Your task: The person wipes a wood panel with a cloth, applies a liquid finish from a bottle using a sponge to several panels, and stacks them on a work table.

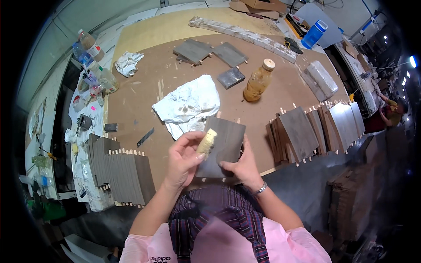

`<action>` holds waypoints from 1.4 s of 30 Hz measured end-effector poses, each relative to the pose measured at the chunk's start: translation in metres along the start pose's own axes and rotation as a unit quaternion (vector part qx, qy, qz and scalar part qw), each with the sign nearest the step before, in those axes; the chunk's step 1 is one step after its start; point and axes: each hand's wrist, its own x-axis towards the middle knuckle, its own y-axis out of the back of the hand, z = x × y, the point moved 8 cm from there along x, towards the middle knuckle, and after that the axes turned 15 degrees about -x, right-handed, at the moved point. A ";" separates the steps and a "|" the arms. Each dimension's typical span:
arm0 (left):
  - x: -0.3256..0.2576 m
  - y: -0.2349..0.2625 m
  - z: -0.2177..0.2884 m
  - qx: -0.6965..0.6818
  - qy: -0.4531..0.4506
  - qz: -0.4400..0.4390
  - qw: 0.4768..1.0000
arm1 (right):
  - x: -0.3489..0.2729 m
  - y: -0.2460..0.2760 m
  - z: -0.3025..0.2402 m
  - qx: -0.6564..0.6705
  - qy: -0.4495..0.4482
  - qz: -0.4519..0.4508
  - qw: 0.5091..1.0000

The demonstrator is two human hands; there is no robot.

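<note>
A yellow sponge (pixel 207 142) with dark smudges is pinched in my left hand (pixel 185 158), over the left part of a grey-brown wooden panel (pixel 226 142). My right hand (pixel 245 166) grips that panel by its right edge, thumb on its face. Light wooden dowels stick out from the panel's top and bottom ends. Just beyond it lies a stained white cloth (pixel 188 105). A bottle of amber-brown liquid (pixel 258 81) with a pale cap stands farther to the right, beside a dark grey block (pixel 230 78).
Stacks of similar dowelled panels stand at the left (pixel 129 175) and right (pixel 298 133). More panels (pixel 193 51) lie at the back. A long stained bar (pixel 243 37), a wrapped block (pixel 319 81), a blue bottle (pixel 314 34) and several bottles (pixel 103 75) line the edges. A person (pixel 390 115) is at far right.
</note>
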 end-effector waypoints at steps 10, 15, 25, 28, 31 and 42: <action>0.003 0.007 -0.005 -0.059 0.014 0.029 0.998 | -0.005 -0.006 0.015 0.076 -0.040 0.005 0.996; 0.000 0.011 -0.010 -0.073 0.028 0.024 0.997 | -0.004 -0.004 0.015 0.016 -0.021 0.028 0.999; -0.007 0.020 -0.017 -0.102 0.039 0.046 0.993 | 0.002 0.024 0.024 0.116 -0.106 0.133 0.979; -0.011 0.019 -0.026 -0.086 0.048 0.042 0.994 | 0.013 0.034 0.032 0.089 -0.108 0.153 0.978; -0.013 0.015 -0.030 -0.088 0.070 0.020 0.993 | 0.019 0.038 0.051 0.067 -0.111 0.160 0.979; -0.018 0.015 -0.035 -0.047 0.081 0.015 0.995 | 0.008 0.032 0.047 0.103 -0.132 0.133 0.977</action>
